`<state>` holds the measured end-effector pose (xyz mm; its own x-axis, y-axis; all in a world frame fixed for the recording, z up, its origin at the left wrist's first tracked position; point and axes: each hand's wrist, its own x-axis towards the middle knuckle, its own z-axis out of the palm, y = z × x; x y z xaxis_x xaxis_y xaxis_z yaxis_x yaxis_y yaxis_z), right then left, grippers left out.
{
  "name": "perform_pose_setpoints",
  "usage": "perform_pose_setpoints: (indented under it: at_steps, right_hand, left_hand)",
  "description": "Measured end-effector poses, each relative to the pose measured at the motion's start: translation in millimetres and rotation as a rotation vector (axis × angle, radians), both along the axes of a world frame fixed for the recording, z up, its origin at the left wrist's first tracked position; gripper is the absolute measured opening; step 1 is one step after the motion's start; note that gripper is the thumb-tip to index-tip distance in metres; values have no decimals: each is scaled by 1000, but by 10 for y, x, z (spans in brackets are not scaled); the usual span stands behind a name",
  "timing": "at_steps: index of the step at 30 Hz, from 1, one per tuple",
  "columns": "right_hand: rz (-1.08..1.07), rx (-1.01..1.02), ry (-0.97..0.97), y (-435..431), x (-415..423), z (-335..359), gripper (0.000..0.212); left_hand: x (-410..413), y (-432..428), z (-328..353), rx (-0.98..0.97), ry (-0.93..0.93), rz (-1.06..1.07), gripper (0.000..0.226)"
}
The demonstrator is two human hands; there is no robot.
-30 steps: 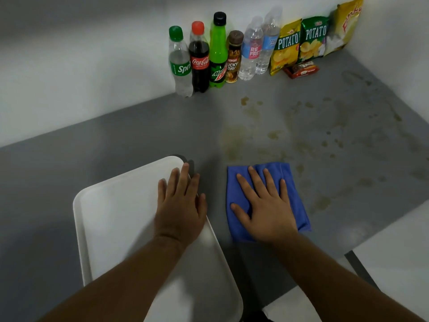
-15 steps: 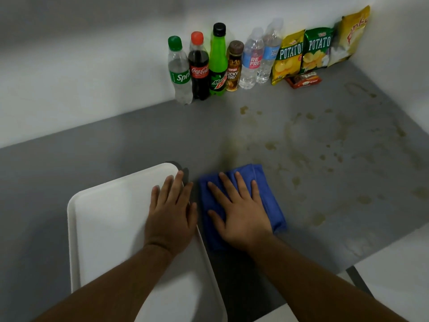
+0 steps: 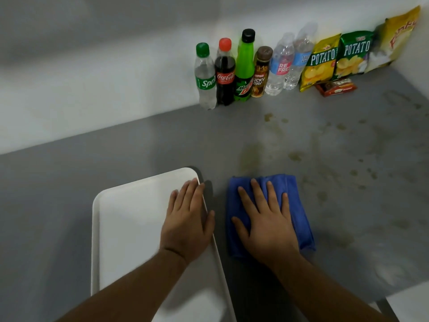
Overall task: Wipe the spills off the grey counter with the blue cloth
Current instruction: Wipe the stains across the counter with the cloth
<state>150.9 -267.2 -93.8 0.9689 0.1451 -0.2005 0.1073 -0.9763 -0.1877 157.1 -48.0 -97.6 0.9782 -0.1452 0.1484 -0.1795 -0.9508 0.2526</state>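
Observation:
The blue cloth (image 3: 299,219) lies folded on the grey counter (image 3: 69,182), just right of a white tray. My right hand (image 3: 267,224) presses flat on the cloth with its fingers spread, covering most of it. My left hand (image 3: 185,226) rests flat on the tray's right edge, fingers together. Brownish spills (image 3: 294,156) dot the counter beyond and to the right of the cloth, reaching towards the back corner.
The white tray (image 3: 130,224) takes up the near left. Several drink bottles (image 3: 224,73) stand along the back wall, with chip bags (image 3: 320,61) and a red packet (image 3: 336,87) beside them. The counter's front edge (image 3: 394,291) cuts across the lower right.
My right hand slid the cloth left up to the tray, then back right a little. My left hand stayed on the tray.

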Motion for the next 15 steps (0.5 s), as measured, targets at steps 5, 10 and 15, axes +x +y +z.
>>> perform_pose_setpoints:
  at_steps: [5, 10, 15]
  right_hand:
    - [71, 2, 13, 201, 155, -16, 74]
    - [112, 12, -8, 362, 471, 45, 73]
    - [57, -6, -29, 336, 848, 61, 75]
  left_hand:
    - [226, 62, 97, -31, -21, 15, 55]
    - [800, 248, 134, 15, -96, -47, 43]
    - [1179, 321, 84, 54, 71, -88, 60]
